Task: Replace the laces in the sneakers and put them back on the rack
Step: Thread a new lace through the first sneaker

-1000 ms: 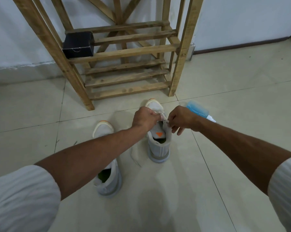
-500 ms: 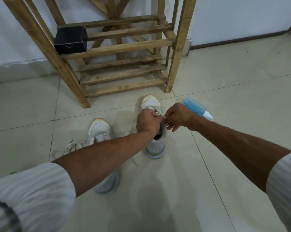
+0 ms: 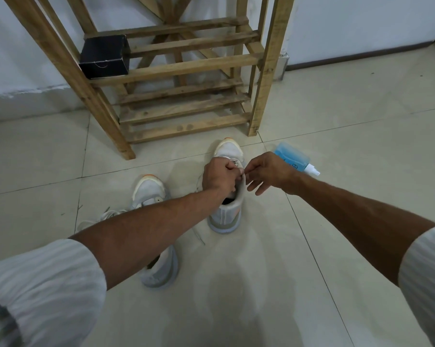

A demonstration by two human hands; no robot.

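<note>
Closest in, the nearer sneaker (image 3: 150, 194) is lying on the tiled floor (image 3: 336, 221), half hidden under the left forearm, toe pointing toward the rack. A loose lace (image 3: 111, 213) is trailing out of it to the left, so this one is probably waiting to be threaded.

Just beyond, the farther sneaker (image 3: 229, 150) is standing upright on its sole, and both hands are working at its throat. The left hand (image 3: 219, 177) is closing its grip on the upper by the eyelets, fingers curled tight; whether it is also holding lace I cannot tell. The right hand (image 3: 267, 171) is pinching the lace (image 3: 234, 161) between thumb and forefinger, its other fingers spreading loose.

The sneaker is looking light, with a soft knit upper that is likely to fold under pressure; the firmer heel collar or the sole should be the better hold for lifting. The lace is thin and limp, best taken near its tip.

A blue spray bottle (image 3: 290, 156) is lying on its side just beside the right wrist. Farther back, the wooden rack (image 3: 186, 108) is standing against the wall, carrying a black box (image 3: 104, 57) on a higher shelf.

Counting: two sneakers, both off the rack, two laces showing, one bottle, one rack, one box.
</note>
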